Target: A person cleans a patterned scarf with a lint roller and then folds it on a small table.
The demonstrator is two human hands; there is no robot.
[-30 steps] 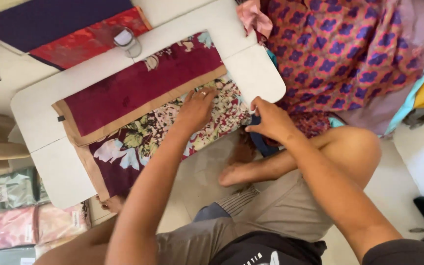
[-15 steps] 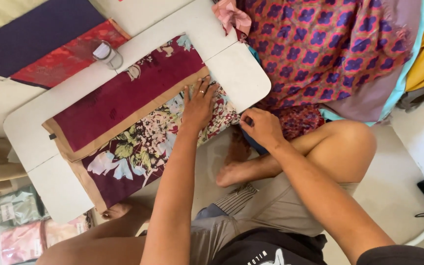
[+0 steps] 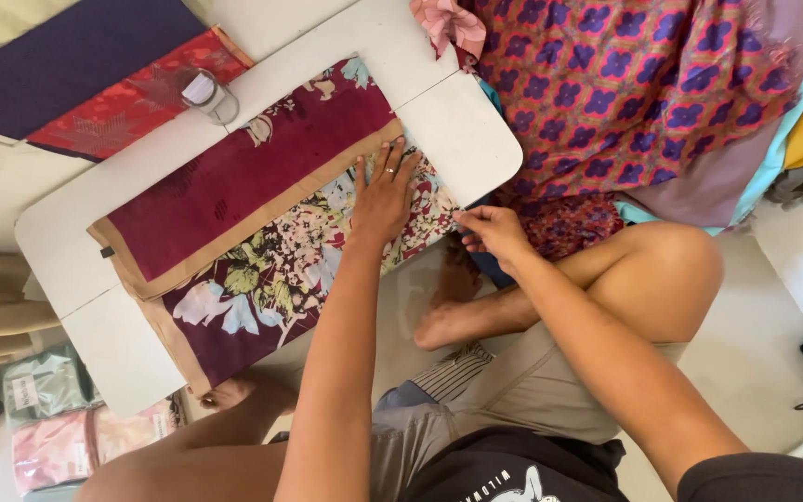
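Observation:
A folded maroon and floral cloth (image 3: 262,223) with a tan border lies across a white board (image 3: 76,223). My left hand (image 3: 384,193), a ring on one finger, presses flat on the cloth's floral part near its right end. My right hand (image 3: 488,232) pinches the cloth's right corner at the board's lower edge, fingers closed on the fabric. My bent legs and a bare foot (image 3: 443,321) sit below the board.
A small clear glass jar (image 3: 208,95) stands on the board's far edge. Purple and red folded fabrics (image 3: 95,84) lie beyond it. A heap of patterned purple cloth (image 3: 643,102) fills the upper right. Packaged fabrics (image 3: 58,418) lie at the lower left.
My left hand has slid forward onto the cloth and flattened. My right hand has dropped from the board's edge to the cloth's right corner.

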